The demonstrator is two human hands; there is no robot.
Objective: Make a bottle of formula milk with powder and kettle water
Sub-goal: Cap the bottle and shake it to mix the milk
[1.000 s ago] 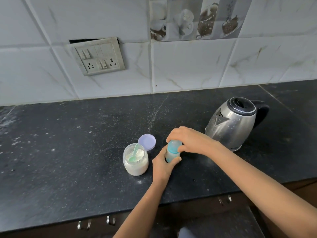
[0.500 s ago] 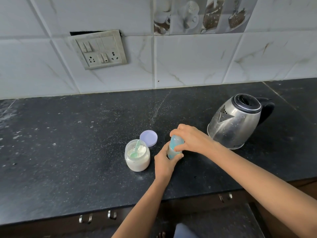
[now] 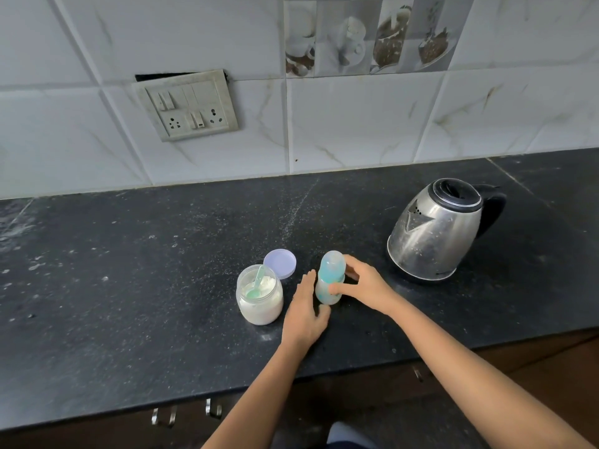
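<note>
Bottle (image 3: 330, 280) stands upright on the dark counter (image 3: 129, 303) in the head view, capped, between the powder jar (image 3: 259, 294) on its left and the kettle (image 3: 436, 230) further off to the right. We hold it with both hands. Our right hand (image 3: 366, 286) wraps its middle from the right, thumb across the near side and fingers curled round the far side, grasping the bottle. Our left hand (image 3: 306, 314) sits at the base on the left, fingers half curled against the lower body with the thumb tucked under the near edge; how firmly it grips we cannot tell.

The jar is open and full of white powder, with a green scoop (image 3: 256, 285) lying inside it. Its lilac lid (image 3: 279, 264) lies flat on the counter just behind the jar. The kettle rests well apart from our hands, lid shut, spout turned toward the bottle and handle at the far right.

We judge the step in hand to be opening the bottle, since its cap sits on and nothing looks poured yet, though the tinted body hides its contents. Next, the right hand should shift up to the cap while the left steadies the base, then twist it off and set it aside clear of the jar.
</note>
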